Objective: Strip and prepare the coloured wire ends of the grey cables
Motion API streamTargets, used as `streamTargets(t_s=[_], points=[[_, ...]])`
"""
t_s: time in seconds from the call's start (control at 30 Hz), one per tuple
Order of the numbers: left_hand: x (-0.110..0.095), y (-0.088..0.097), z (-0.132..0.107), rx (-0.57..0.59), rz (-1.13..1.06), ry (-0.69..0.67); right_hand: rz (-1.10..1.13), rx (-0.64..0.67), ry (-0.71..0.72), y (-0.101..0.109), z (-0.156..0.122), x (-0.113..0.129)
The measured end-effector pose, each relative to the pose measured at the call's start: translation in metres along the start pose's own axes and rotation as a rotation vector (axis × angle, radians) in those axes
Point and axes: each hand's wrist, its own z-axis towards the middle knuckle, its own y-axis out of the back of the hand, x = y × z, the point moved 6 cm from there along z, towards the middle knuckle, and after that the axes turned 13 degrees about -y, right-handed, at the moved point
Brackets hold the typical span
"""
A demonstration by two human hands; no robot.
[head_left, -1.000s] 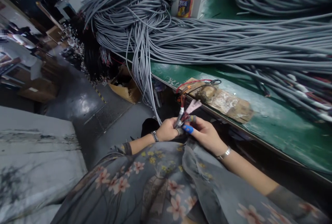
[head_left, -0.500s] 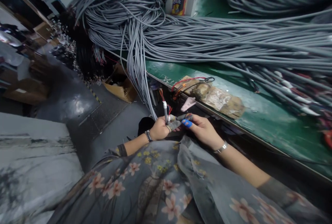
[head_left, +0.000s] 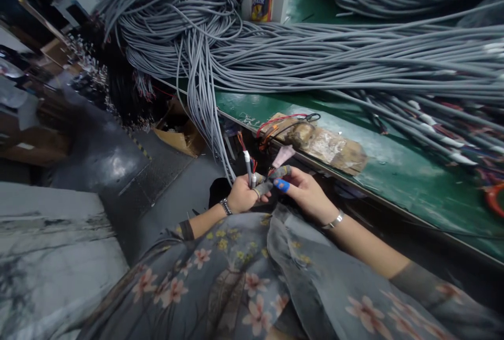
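Observation:
My left hand [head_left: 241, 196] is closed around grey cables near their ends, at the table's front edge. One cable end [head_left: 247, 161] stands upright from the fist, with a white band and orange and red wires fanning out above it. Beside it, another end shows dark and red wires [head_left: 254, 164]. My right hand [head_left: 306, 193] meets the left from the right side, its thumb wrapped in blue tape and its fingertip in a grey cover. Thumb and finger are pinched together; what lies between them is too small to make out.
Long grey cables [head_left: 299, 61] lie across the green table [head_left: 413, 187], and a strand of them hangs over its edge. A taped cardboard piece [head_left: 334, 151] with red and black wires rests by the edge. A cardboard box [head_left: 179, 140] stands on the floor.
The view has shifted slightly, so the table and cables sit a little further left. Both hands stay together, and the right fingers have changed their pinch a little.

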Motion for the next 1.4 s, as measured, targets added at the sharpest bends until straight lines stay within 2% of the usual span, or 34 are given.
streamTargets(t_s=[0.13, 0.33, 0.57, 0.73, 0.83, 1.0, 1.1, 1.4], points=[[0.006, -0.002, 0.000, 0.011, -0.018, 0.057, -0.056, -0.057, 0.023, 0.000, 0.003, 0.000], [0.001, -0.004, 0.001, 0.135, 0.022, -0.021, -0.076, -0.075, 0.020, 0.004, 0.003, 0.001], [-0.005, 0.001, 0.005, 0.012, -0.012, -0.083, -0.041, -0.068, 0.015, 0.000, 0.002, 0.003], [-0.002, 0.008, 0.004, -0.056, 0.003, -0.139, -0.063, -0.082, 0.034, 0.001, 0.003, 0.002], [0.001, 0.009, 0.003, -0.063, 0.006, -0.144, -0.070, -0.061, 0.033, 0.000, 0.005, 0.002], [-0.003, 0.005, 0.002, 0.007, 0.028, -0.137, 0.015, -0.003, -0.014, -0.006, 0.009, -0.002], [-0.004, 0.003, 0.001, 0.033, 0.041, -0.129, 0.065, -0.028, -0.037, -0.006, 0.009, -0.004], [0.005, 0.007, 0.004, -0.097, -0.069, -0.117, 0.115, -0.104, -0.032, -0.003, 0.008, -0.009]])
